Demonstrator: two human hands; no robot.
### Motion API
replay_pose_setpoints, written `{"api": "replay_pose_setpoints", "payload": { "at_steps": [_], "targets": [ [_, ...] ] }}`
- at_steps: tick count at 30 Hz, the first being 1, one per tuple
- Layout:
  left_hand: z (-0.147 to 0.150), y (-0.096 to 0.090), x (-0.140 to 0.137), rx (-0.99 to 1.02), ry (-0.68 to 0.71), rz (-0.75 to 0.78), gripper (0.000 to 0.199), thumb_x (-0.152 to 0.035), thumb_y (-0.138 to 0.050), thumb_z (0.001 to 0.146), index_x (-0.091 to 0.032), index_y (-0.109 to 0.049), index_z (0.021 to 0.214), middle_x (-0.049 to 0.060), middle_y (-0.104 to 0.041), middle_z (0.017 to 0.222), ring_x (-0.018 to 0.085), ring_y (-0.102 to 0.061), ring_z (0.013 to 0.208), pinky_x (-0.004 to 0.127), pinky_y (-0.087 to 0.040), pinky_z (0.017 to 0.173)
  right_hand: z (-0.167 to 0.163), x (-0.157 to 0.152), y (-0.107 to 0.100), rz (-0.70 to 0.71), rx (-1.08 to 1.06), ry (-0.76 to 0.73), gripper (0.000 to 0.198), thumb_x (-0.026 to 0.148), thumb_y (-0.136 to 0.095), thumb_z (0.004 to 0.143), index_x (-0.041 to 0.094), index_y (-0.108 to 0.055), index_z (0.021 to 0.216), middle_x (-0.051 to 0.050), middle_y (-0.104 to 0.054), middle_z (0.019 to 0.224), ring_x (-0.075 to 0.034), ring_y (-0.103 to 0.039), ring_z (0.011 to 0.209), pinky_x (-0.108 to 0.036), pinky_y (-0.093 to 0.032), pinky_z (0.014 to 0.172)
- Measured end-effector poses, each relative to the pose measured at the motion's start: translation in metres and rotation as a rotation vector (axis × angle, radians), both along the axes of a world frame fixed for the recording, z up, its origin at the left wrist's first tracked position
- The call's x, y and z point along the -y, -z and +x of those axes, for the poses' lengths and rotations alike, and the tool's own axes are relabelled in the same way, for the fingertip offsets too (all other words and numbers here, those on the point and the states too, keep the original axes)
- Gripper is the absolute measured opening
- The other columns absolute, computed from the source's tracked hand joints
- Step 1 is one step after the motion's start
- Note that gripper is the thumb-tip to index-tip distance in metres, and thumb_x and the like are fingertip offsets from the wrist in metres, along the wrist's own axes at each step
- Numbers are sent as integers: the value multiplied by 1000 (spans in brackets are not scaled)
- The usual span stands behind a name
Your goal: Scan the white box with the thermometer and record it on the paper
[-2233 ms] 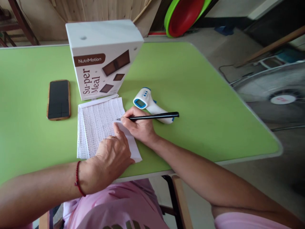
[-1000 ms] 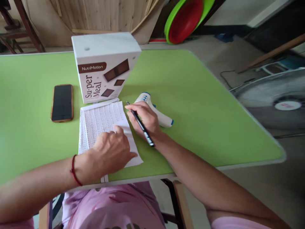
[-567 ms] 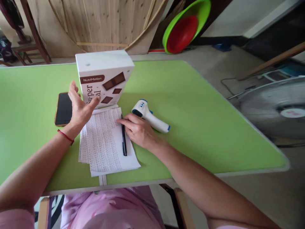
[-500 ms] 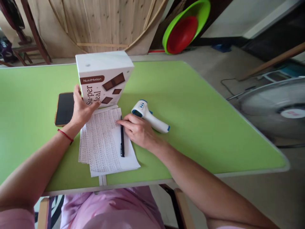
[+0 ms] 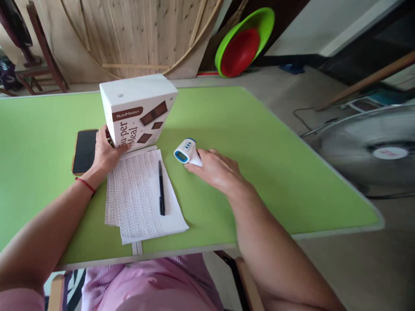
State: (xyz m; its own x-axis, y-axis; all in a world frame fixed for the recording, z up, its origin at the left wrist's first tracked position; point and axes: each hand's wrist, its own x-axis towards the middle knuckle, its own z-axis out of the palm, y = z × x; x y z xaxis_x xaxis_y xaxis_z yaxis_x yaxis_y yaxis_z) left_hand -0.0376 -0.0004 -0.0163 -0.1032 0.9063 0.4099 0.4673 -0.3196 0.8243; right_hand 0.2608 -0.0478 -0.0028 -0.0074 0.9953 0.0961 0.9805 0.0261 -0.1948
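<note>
My left hand (image 5: pixel 108 151) grips the lower left edge of a white box (image 5: pixel 138 113) with brown print, which stands upright on the green table (image 5: pixel 279 172). Wrapped round the handle of a white and blue infrared thermometer (image 5: pixel 187 151) is my right hand (image 5: pixel 218 169); the thermometer's head and small screen show, while most of its handle is hidden. Handwritten paper sheets (image 5: pixel 139 198) lie in front of the box. A black pen (image 5: pixel 161 190) rests on the sheets. Left of my left hand lies a dark phone (image 5: pixel 84 151) in a tan case.
A fan (image 5: pixel 382 149) stands right of the table. Beyond the far edge are a green basin (image 5: pixel 267 26), a red basin (image 5: pixel 240 52), a round wooden panel (image 5: pixel 139 34) and a wooden chair (image 5: pixel 48 52). Chair armrests flank my lap.
My right hand has moved right from the pen to the thermometer and closed round its handle. The pen stays on the paper. My left hand still holds the box.
</note>
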Motion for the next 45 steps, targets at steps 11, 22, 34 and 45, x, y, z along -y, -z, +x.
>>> {"api": "replay_pose_setpoints", "payload": {
  "at_steps": [11, 22, 34, 45],
  "targets": [
    [24, -32, 28, 283, 325, -43, 48, -48, -68, 78, -18, -56, 114, 10, -66, 115, 28, -61, 107, 46, -50, 93, -34, 31, -28, 80, -1280, -181, 27, 32, -67, 62, 21, -60, 86, 0, -57, 68, -14, -51, 56, -30, -45, 49],
    [27, -30, 35, 137, 236, -277, 55, -56, -74, 67, -17, -61, 103, 12, -70, 102, 29, -65, 89, 46, -54, 76, -68, 44, -10, -370, -1574, -192, 34, 32, -66, 69, 20, -57, 99, 3, -50, 74, -8, -47, 56, -27, -43, 51],
    [30, -23, 34, 82, 153, -241, 53, -55, -76, 66, -18, -61, 101, 12, -71, 97, 28, -66, 82, 43, -55, 66, -74, 45, -8, -404, -1541, -149, 32, 39, -65, 69, 18, -58, 92, 2, -58, 64, -12, -54, 54, -30, -47, 53],
    [30, -25, 33, 43, 135, -285, 58, -62, -74, 64, -17, -61, 97, 12, -70, 93, 28, -64, 79, 43, -51, 63, -76, 41, -9, -331, -1473, -111, 27, 40, -66, 63, 18, -61, 77, 2, -58, 59, -12, -52, 54, -30, -42, 52]
  ]
}}
